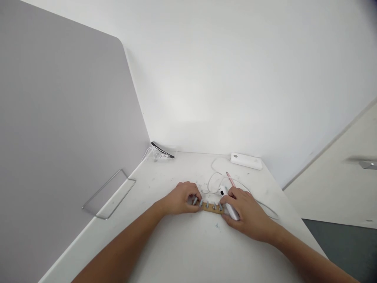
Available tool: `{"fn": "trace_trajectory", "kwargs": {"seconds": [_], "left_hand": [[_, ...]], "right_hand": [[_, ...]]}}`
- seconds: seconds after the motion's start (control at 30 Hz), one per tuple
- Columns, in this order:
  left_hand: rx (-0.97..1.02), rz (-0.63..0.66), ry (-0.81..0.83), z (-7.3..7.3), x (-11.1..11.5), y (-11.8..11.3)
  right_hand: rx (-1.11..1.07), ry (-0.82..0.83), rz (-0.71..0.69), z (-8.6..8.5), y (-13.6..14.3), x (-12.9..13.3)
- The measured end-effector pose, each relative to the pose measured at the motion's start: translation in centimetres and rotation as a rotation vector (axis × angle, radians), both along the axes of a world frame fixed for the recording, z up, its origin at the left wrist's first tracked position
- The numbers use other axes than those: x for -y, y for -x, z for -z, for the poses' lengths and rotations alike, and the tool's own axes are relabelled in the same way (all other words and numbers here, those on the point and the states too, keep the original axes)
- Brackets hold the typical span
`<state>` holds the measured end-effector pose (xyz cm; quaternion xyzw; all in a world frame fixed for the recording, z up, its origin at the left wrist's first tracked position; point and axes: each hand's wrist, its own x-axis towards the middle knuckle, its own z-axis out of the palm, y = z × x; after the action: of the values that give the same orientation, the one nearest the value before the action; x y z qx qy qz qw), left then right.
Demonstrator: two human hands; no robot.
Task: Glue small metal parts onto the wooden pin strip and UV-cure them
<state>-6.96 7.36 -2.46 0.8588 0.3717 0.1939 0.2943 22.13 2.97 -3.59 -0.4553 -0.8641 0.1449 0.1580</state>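
A short wooden strip (210,208) with several upright metal screws (207,204) lies on the white table between my hands. My left hand (183,197) is closed at the strip's left end, its thumb and fingers around the leftmost screw. My right hand (243,212) wraps round a white handheld device (231,211) with a small dark display, its fingertips touching the strip's right end. A pink pencil (230,179) lies just beyond that hand, partly hidden by it.
A white power bank (246,161) lies at the table's back right, with a white cable (266,206) looping near my right hand. A black-and-white item (162,150) and cables stand at the back left. A wire frame (109,195) juts from the grey partition (67,98).
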Motion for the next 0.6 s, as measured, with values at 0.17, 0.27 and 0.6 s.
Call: {"fn": "trace_trajectory", "kwargs": {"seconds": [0.17, 0.27, 0.6], "left_hand": [[0.005, -0.034, 0.058, 0.10, 0.03, -0.08], [0.009, -0.044, 0.055, 0.11, 0.02, -0.11], [0.077, -0.126, 0.098, 0.35, 0.11, -0.24]], "right_hand": [[0.005, 0.006, -0.003, -0.06, 0.10, 0.00], [0.009, 0.008, -0.004, -0.15, 0.14, 0.02], [-0.004, 0.000, 0.000, -0.21, 0.16, 0.04]]}}
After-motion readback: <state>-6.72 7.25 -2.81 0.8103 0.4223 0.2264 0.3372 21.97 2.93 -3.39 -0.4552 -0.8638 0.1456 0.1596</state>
